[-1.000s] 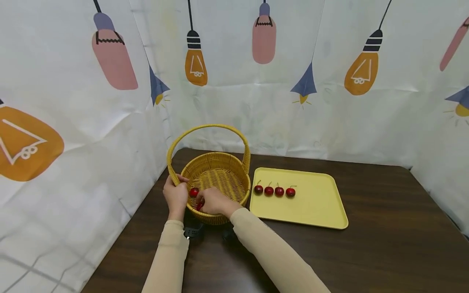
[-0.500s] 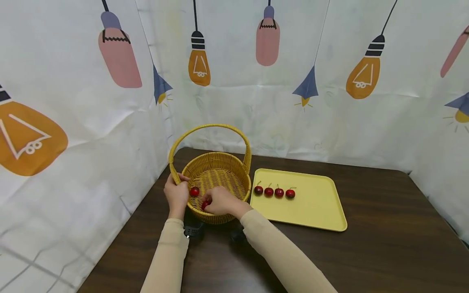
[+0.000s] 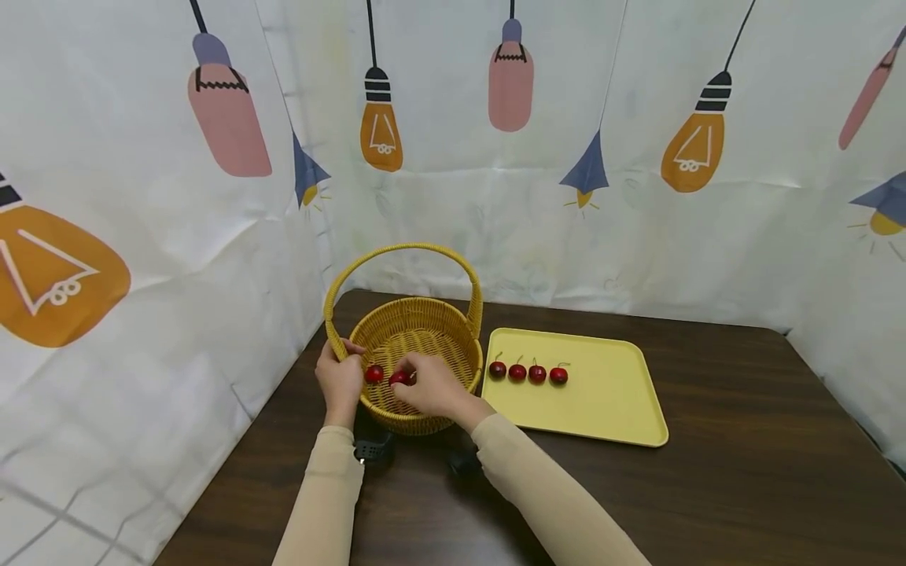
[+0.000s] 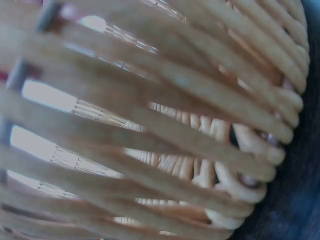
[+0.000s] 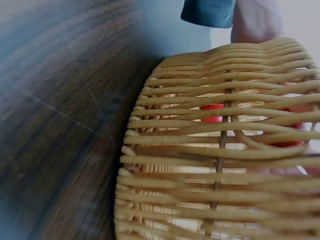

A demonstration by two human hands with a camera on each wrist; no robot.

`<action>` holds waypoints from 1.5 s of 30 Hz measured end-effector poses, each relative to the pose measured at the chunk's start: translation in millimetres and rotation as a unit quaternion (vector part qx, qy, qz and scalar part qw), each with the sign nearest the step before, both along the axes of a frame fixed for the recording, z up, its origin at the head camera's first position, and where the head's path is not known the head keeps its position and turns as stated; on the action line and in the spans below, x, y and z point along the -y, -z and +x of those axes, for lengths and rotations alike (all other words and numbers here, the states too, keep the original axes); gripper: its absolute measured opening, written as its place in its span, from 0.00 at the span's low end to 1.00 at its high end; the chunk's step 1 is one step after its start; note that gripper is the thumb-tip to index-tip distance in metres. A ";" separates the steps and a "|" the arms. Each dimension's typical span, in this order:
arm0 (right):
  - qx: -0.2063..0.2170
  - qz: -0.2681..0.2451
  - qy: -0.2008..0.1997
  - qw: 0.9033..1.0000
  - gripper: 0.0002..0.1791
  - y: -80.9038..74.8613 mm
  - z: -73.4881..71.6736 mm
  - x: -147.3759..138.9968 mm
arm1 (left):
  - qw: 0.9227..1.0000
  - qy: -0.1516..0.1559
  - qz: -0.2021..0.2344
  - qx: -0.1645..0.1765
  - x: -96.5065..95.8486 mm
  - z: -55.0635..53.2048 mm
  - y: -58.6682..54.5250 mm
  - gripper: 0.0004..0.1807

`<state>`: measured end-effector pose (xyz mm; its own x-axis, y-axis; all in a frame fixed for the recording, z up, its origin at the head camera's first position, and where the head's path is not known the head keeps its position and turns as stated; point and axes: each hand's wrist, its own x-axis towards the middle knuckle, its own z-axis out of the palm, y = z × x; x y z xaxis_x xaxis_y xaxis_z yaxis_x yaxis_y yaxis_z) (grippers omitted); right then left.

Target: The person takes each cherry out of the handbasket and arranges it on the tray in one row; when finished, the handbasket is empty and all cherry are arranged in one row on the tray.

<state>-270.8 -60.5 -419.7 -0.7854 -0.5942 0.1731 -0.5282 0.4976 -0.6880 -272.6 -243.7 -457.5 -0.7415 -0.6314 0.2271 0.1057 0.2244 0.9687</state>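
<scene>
The yellow woven basket point(image 3: 412, 314) with a tall arched handle stands at the left of the table. My left hand point(image 3: 341, 383) grips its left side where the handle meets the rim. Inside the basket, my right hand point(image 3: 435, 387) pinches a dark red cherry point(image 3: 399, 378) between thumb and fingers. A second red cherry point(image 3: 373, 373) lies close by, near the left hand. In the left wrist view, the basket's weave point(image 4: 200, 100) fills nearly everything. Through the weave point(image 5: 220, 165) in the right wrist view, bits of red show; the left hand point(image 5: 255, 22) is above.
Right of the basket lies a yellow tray point(image 3: 609, 401) with several stemmed cherries point(image 3: 537, 374) in a row toward its left side. Both stand on a dark wooden table point(image 3: 764, 440). A white cloth with printed lamps point(image 3: 453, 204) hangs behind and at the left.
My right hand has moved slightly up and right inside the basket, bringing the pinched cherry away from the near rim. The left hand has stayed at the basket's side.
</scene>
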 end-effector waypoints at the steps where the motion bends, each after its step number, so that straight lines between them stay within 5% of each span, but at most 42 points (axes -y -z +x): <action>1: -0.002 -0.019 0.009 1.000 0.10 0.4 1.6 -3.0 | 1.000 0.001 0.001 0.001 0.6 0.3 0.8 0.09; 8: -0.007 -0.126 0.031 0.991 0.11 3.5 8.3 -32.3 | 1.000 -0.004 0.003 -0.001 4.6 2.4 0.6 0.09; 16: -0.066 -0.175 0.032 0.982 0.12 5.5 9.5 -63.8 | 1.000 -0.005 0.005 0.000 5.2 2.8 -1.4 0.09; 21: -0.061 -0.192 0.052 0.978 0.16 -3.5 11.9 -86.1 | 1.000 -0.003 0.009 0.006 5.6 4.3 -0.6 0.09; 29: -0.027 -0.191 0.099 0.976 0.20 -1.2 1.9 -133.3 | 1.000 0.001 0.002 0.011 5.2 3.7 -0.8 0.10; 35: -0.037 -0.142 0.178 0.973 0.22 10.3 -14.4 -172.8 | 1.000 0.003 0.006 0.015 3.7 3.4 0.3 0.10; 45: -0.038 -0.074 0.235 0.968 0.23 18.8 -32.2 -230.7 | 1.000 0.009 0.005 0.015 0.9 1.4 -2.2 0.10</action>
